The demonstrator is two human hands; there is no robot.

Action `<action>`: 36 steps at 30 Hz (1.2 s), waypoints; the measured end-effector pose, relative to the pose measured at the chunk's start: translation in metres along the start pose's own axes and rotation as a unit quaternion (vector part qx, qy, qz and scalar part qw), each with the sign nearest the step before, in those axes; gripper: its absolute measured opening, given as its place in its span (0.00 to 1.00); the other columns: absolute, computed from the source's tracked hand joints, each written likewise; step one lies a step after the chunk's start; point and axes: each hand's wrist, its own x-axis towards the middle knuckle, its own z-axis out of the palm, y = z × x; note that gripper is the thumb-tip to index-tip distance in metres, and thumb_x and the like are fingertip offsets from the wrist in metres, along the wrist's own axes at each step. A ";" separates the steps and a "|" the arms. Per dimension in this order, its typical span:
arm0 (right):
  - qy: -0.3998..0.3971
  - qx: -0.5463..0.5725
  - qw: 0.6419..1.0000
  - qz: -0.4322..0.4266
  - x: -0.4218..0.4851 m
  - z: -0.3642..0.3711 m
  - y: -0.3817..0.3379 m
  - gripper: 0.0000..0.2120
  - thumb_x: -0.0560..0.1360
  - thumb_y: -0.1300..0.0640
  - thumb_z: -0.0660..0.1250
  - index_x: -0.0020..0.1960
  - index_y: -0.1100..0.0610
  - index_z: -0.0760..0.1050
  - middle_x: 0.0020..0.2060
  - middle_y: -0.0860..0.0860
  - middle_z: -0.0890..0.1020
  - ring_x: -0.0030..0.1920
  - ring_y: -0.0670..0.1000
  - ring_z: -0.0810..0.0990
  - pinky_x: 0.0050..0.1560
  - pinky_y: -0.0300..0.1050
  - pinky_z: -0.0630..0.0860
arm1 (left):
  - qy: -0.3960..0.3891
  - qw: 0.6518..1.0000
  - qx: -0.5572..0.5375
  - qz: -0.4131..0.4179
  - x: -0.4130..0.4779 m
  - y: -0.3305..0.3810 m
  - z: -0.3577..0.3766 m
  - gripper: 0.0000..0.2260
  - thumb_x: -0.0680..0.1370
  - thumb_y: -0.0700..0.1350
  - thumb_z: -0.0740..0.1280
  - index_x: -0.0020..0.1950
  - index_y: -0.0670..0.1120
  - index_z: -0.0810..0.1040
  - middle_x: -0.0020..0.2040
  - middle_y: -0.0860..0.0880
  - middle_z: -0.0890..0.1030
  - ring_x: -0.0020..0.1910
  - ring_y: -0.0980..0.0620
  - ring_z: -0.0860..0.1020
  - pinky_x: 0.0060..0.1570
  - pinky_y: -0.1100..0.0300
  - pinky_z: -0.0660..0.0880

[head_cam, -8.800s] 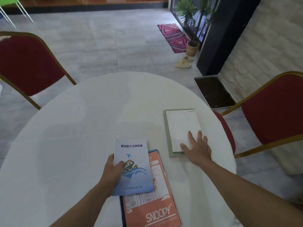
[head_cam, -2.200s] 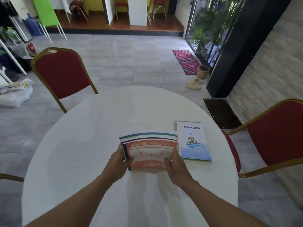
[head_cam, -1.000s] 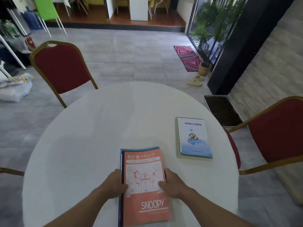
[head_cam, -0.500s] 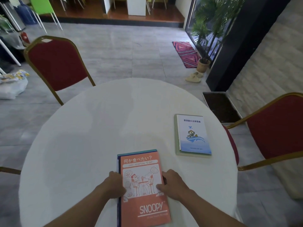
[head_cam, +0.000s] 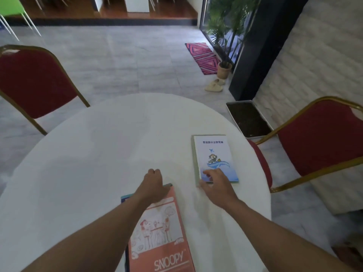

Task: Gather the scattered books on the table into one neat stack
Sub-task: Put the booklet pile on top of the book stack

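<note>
On the round white table (head_cam: 98,154), an orange Snoopy book (head_cam: 163,242) lies on top of other books near the front edge, in one pile. My left hand (head_cam: 154,185) hovers over the pile's far end, fingers loosely curled, holding nothing. To the right lies a blue-covered book (head_cam: 215,154) on top of a green-edged book (head_cam: 194,160). My right hand (head_cam: 215,183) rests on the near corner of that pair, fingertips on the blue cover and thumb at the near edge.
A red chair with a gold frame (head_cam: 322,138) stands close at the table's right, another red chair (head_cam: 33,83) at the far left. Beyond the table sit a tray of soil (head_cam: 248,119), a potted plant (head_cam: 225,69), slippers and a patterned rug on the tiled floor.
Both hands left the sides of the Snoopy pile. The right hand moved right onto the blue book's near corner; the left hand slid forward past the pile's far end.
</note>
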 end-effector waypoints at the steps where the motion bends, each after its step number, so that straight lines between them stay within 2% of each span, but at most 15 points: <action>1: 0.015 0.006 1.000 0.008 0.006 -0.006 0.002 0.17 0.74 0.54 0.72 0.61 0.58 0.78 0.55 0.54 0.78 0.57 0.54 0.79 0.61 0.49 0.74 | -0.006 1.000 -0.009 0.005 0.008 0.009 0.000 0.29 0.79 0.53 0.66 0.73 0.38 0.64 0.72 0.38 0.66 0.67 0.40 0.72 0.66 0.49 0.72; 5: 0.084 0.002 0.996 0.031 0.033 -0.028 0.014 0.15 0.75 0.54 0.70 0.61 0.57 0.78 0.57 0.54 0.77 0.59 0.56 0.77 0.62 0.51 0.73 | -0.030 0.997 -0.067 0.007 0.040 0.041 0.008 0.29 0.80 0.54 0.65 0.73 0.36 0.65 0.71 0.37 0.68 0.67 0.39 0.73 0.66 0.52 0.71; 7: 0.106 -0.011 0.992 0.063 0.048 -0.034 0.023 0.18 0.76 0.53 0.70 0.63 0.57 0.76 0.61 0.56 0.76 0.62 0.57 0.75 0.64 0.53 0.71 | -0.038 0.994 -0.098 -0.001 0.057 0.056 0.015 0.29 0.80 0.55 0.64 0.73 0.37 0.66 0.71 0.37 0.69 0.69 0.41 0.72 0.66 0.54 0.69; 12: 0.067 -0.034 0.975 0.207 0.084 -0.043 0.045 0.30 0.77 0.45 0.66 0.73 0.59 0.65 0.71 0.60 0.69 0.70 0.62 0.68 0.68 0.55 0.66 | -0.058 0.985 -0.162 -0.029 0.093 0.087 0.035 0.30 0.79 0.55 0.64 0.73 0.36 0.66 0.71 0.38 0.71 0.69 0.42 0.73 0.64 0.56 0.69; 15: 0.015 0.051 0.963 0.264 0.096 -0.040 0.058 0.34 0.75 0.44 0.69 0.73 0.60 0.64 0.69 0.61 0.71 0.68 0.62 0.72 0.67 0.54 0.71 | -0.069 0.971 -0.222 -0.057 0.106 0.102 0.046 0.33 0.78 0.56 0.67 0.74 0.37 0.64 0.72 0.38 0.69 0.69 0.41 0.72 0.65 0.53 0.71; 18: -0.003 0.067 0.958 0.280 0.103 -0.038 0.070 0.34 0.67 0.42 0.73 0.66 0.58 0.71 0.62 0.58 0.75 0.61 0.60 0.77 0.62 0.56 0.76 | -0.057 0.957 -0.273 -0.077 0.116 0.107 0.060 0.29 0.76 0.55 0.68 0.70 0.38 0.67 0.68 0.39 0.73 0.65 0.40 0.75 0.64 0.47 0.74; 21: -0.007 0.139 0.946 0.293 0.109 -0.040 0.080 0.36 0.55 0.40 0.73 0.58 0.56 0.77 0.55 0.53 0.82 0.52 0.55 0.82 0.55 0.54 0.81 | -0.028 0.950 -0.295 -0.100 0.125 0.107 0.072 0.25 0.73 0.51 0.70 0.64 0.39 0.70 0.62 0.40 0.77 0.59 0.40 0.79 0.59 0.45 0.78; 23: -0.022 0.180 0.939 0.293 0.110 -0.040 0.086 0.35 0.51 0.40 0.75 0.54 0.56 0.80 0.50 0.52 0.85 0.48 0.53 0.84 0.52 0.53 0.83 | -0.013 0.936 -0.329 -0.125 0.124 0.108 0.070 0.22 0.69 0.46 0.71 0.59 0.39 0.72 0.57 0.41 0.79 0.54 0.40 0.81 0.55 0.46 0.80; 25: -0.042 0.203 0.932 0.296 0.110 -0.043 0.085 0.34 0.50 0.43 0.77 0.53 0.57 0.81 0.49 0.52 0.86 0.47 0.53 0.85 0.51 0.51 0.83 | -0.020 0.908 -0.389 -0.153 0.124 0.109 0.067 0.21 0.65 0.42 0.72 0.55 0.40 0.72 0.54 0.41 0.80 0.51 0.41 0.82 0.52 0.49 0.81; 27: -0.068 0.217 0.928 0.296 0.108 -0.047 0.080 0.27 0.56 0.50 0.81 0.52 0.60 0.82 0.49 0.54 0.86 0.48 0.54 0.86 0.50 0.48 0.83 | -0.046 0.890 -0.423 -0.166 0.126 0.106 0.064 0.24 0.62 0.40 0.73 0.56 0.40 0.72 0.54 0.41 0.81 0.50 0.41 0.82 0.46 0.52 0.81; 29: -0.098 0.233 0.921 0.298 0.106 -0.049 0.077 0.20 0.63 0.58 0.81 0.52 0.62 0.81 0.48 0.55 0.87 0.47 0.55 0.86 0.50 0.48 0.83 | -0.065 0.889 -0.424 -0.164 0.128 0.101 0.065 0.31 0.56 0.41 0.73 0.59 0.39 0.76 0.54 0.41 0.82 0.49 0.41 0.83 0.37 0.57 0.79; 31: -0.125 0.246 0.911 0.308 0.101 -0.049 0.072 0.17 0.65 0.61 0.80 0.51 0.62 0.79 0.46 0.56 0.87 0.47 0.56 0.87 0.53 0.52 0.83 | -0.076 0.888 -0.423 -0.163 0.130 0.094 0.067 0.30 0.53 0.42 0.71 0.54 0.39 0.80 0.50 0.40 0.85 0.45 0.41 0.84 0.37 0.56 0.81; 33: -0.143 0.277 0.898 0.311 0.094 -0.049 0.068 0.19 0.66 0.65 0.80 0.53 0.60 0.75 0.49 0.55 0.86 0.49 0.56 0.86 0.55 0.55 0.82 | -0.093 0.880 -0.436 -0.164 0.125 0.089 0.064 0.26 0.53 0.41 0.70 0.51 0.39 0.83 0.46 0.40 0.86 0.41 0.41 0.85 0.39 0.53 0.83; 34: -0.146 0.288 0.896 0.305 0.092 -0.049 0.067 0.24 0.66 0.65 0.80 0.56 0.59 0.72 0.51 0.55 0.84 0.51 0.56 0.85 0.54 0.54 0.82 | -0.101 0.874 -0.448 -0.160 0.122 0.086 0.061 0.26 0.54 0.40 0.71 0.51 0.38 0.82 0.46 0.40 0.86 0.40 0.41 0.84 0.37 0.53 0.83; 36: -0.139 0.272 0.911 0.277 0.089 -0.051 0.064 0.32 0.65 0.64 0.81 0.61 0.58 0.67 0.56 0.54 0.80 0.55 0.54 0.82 0.54 0.52 0.82 | -0.100 0.871 -0.460 -0.138 0.113 0.084 0.052 0.29 0.54 0.40 0.74 0.55 0.35 0.78 0.46 0.39 0.84 0.37 0.43 0.83 0.27 0.60 0.77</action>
